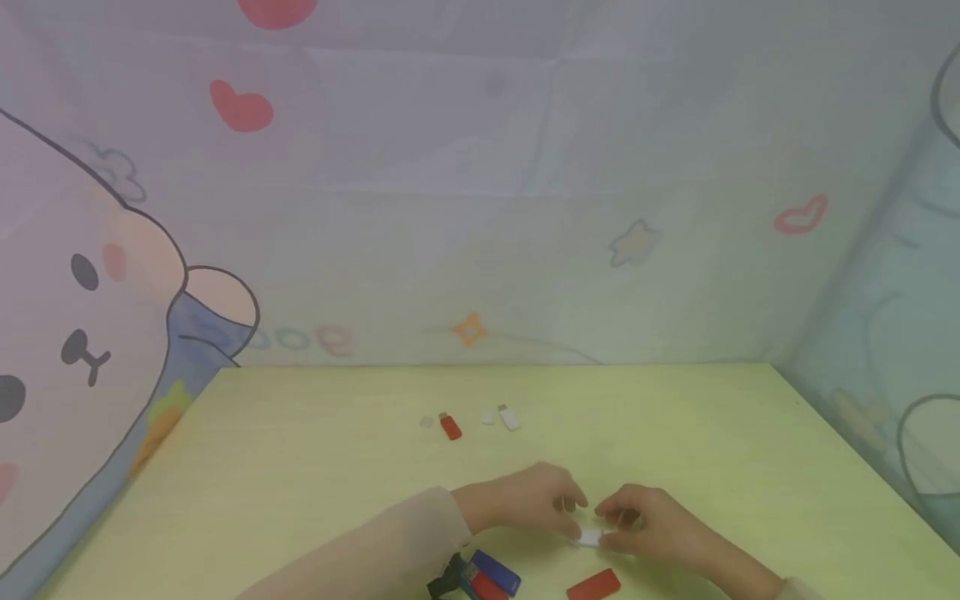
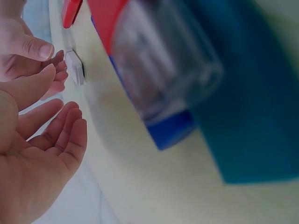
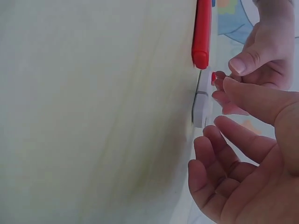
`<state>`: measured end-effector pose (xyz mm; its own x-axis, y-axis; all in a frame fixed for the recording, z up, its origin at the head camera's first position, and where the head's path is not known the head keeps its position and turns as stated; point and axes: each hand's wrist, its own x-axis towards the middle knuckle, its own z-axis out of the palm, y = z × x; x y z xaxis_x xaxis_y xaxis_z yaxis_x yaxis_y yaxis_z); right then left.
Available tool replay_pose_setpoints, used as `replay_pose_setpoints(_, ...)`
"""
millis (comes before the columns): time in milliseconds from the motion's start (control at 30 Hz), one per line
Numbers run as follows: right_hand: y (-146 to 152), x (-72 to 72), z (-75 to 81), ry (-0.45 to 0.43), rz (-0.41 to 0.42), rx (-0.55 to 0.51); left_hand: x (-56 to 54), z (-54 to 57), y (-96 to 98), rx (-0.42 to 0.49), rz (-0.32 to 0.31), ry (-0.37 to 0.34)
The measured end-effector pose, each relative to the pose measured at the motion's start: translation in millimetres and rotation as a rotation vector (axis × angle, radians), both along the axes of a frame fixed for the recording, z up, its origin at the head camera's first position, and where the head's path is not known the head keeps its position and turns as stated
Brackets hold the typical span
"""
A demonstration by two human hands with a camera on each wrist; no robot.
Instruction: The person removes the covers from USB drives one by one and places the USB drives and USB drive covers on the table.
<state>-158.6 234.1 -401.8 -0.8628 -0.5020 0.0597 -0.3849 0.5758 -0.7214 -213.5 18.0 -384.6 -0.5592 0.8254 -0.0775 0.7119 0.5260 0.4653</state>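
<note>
A small white USB stick [image 1: 589, 537] lies on the table between the two hands. In the right wrist view a seam crosses the white stick [image 3: 201, 102], dividing it into two parts. My left hand [image 1: 536, 500] is at its left side, fingers loosely bent; in the left wrist view the left hand [image 2: 51, 144] has nothing in its fingers. My right hand [image 1: 656, 525] is close by on the other side. The right wrist view shows the right hand [image 3: 247, 168] with relaxed fingers, apart from the stick. Whether any fingertip touches it is hard to tell.
Near the front edge lie a red stick [image 1: 594, 585], a blue one [image 1: 495, 572], another red one [image 1: 489, 587] and a teal piece [image 2: 247, 116]. Farther back are a red USB stick [image 1: 450, 427], a white USB stick [image 1: 509, 417] and small caps [image 1: 487, 417].
</note>
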Motion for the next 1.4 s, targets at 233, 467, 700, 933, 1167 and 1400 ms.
replay_pose_setpoints(233, 1, -0.6, -0.5, -0.015, 0.035, 0.019, -0.9, -6.6, 4.7, -0.042, -0.035, 0.037)
replay_pose_setpoints(467, 0, -4.3, -1.3, -0.025, 0.050, 0.038, -0.5, -11.0, 10.4, -0.077, -0.033, 0.055)
replay_pose_setpoints(700, -1, -8.4, -4.9, 0.024, 0.062, 0.088, 1.6, -9.8, 14.9, -0.080, -0.053, 0.077)
replay_pose_setpoints(933, -3, -10.9, -3.8, 0.040, 0.076, 0.119, 1.4, -10.7, 16.6, -0.082, -0.081, 0.110)
replay_pose_setpoints(1167, -7, -14.7, 0.4, 0.009, 0.116, 0.077, 4.5, -5.1, 13.7, -0.093, -0.041, 0.092)
replay_pose_setpoints(1400, -11, -22.4, 12.1, -0.035, 0.146, -0.022, 8.3, 11.8, 3.7, -0.076, 0.006, 0.113)
